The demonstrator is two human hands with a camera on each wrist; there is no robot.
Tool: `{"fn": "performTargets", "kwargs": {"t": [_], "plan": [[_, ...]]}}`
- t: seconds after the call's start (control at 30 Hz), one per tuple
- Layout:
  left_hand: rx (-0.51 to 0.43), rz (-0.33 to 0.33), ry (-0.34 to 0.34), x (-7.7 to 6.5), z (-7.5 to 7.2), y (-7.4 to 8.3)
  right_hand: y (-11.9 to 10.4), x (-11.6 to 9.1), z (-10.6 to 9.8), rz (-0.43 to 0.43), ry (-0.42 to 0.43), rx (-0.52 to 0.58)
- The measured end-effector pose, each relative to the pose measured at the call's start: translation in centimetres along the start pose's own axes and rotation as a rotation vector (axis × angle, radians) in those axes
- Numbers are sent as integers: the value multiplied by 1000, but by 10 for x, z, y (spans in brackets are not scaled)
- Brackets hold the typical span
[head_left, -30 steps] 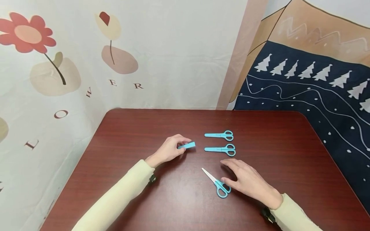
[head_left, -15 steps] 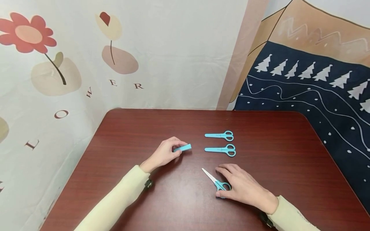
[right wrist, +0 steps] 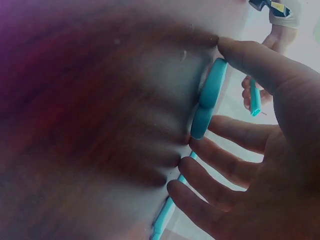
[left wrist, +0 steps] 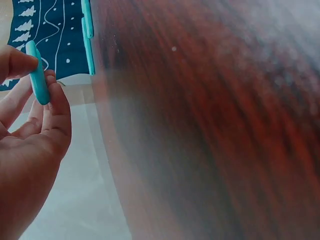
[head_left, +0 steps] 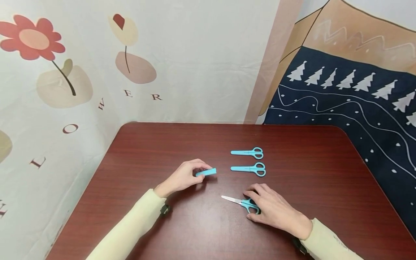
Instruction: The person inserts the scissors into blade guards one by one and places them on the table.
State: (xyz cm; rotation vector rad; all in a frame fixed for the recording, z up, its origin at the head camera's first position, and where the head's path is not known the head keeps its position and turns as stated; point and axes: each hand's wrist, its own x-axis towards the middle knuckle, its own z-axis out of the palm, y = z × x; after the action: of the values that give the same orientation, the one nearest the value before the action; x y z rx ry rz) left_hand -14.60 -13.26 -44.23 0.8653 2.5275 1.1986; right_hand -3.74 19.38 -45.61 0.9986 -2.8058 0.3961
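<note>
My left hand (head_left: 183, 176) pinches a light-blue scissors sheath (head_left: 206, 172) between thumb and fingers, a little above the table. The left wrist view shows the sheath (left wrist: 38, 75) edge-on in the fingertips. My right hand (head_left: 277, 208) has its thumb and fingers curled round the handles of unsheathed scissors (head_left: 231, 199), which lie on the table. Their bare blades point left, towards the sheath. From the right wrist, the blue handles (right wrist: 207, 100) appear between thumb and index finger, with the other fingertips on or near the tabletop.
Two more blue scissors, the far pair (head_left: 240, 152) and the nearer pair (head_left: 241, 168), lie parallel beyond the right hand, blades covered and handles to the right. The reddish-brown table (head_left: 156, 144) ends at a printed cloth backdrop (head_left: 195, 72).
My right hand has come down round the scissors' handles, and the blades have swung to point more to the left. The left hand has drawn slightly nearer with the sheath.
</note>
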Motion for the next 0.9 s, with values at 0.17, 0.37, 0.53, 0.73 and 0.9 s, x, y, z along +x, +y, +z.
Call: {"fn": "performTargets", "kwargs": {"t": [0.17,0.37,0.53,0.73,0.9], "plan": [[9,-17,12,-1,-1,0,3,1,1,-33,24,12],[-4,-19,12,-4,-2,1,5,3,3,-39,33,25],[-41,-6,8,-5,-1,1,7,6,4,-14,20,60],[-76,-10,7,-6,1,1,9,10,4,3,1,118],[-107,-4,-9,-7,2,2,8,12,5,-16,-4,161]]}}
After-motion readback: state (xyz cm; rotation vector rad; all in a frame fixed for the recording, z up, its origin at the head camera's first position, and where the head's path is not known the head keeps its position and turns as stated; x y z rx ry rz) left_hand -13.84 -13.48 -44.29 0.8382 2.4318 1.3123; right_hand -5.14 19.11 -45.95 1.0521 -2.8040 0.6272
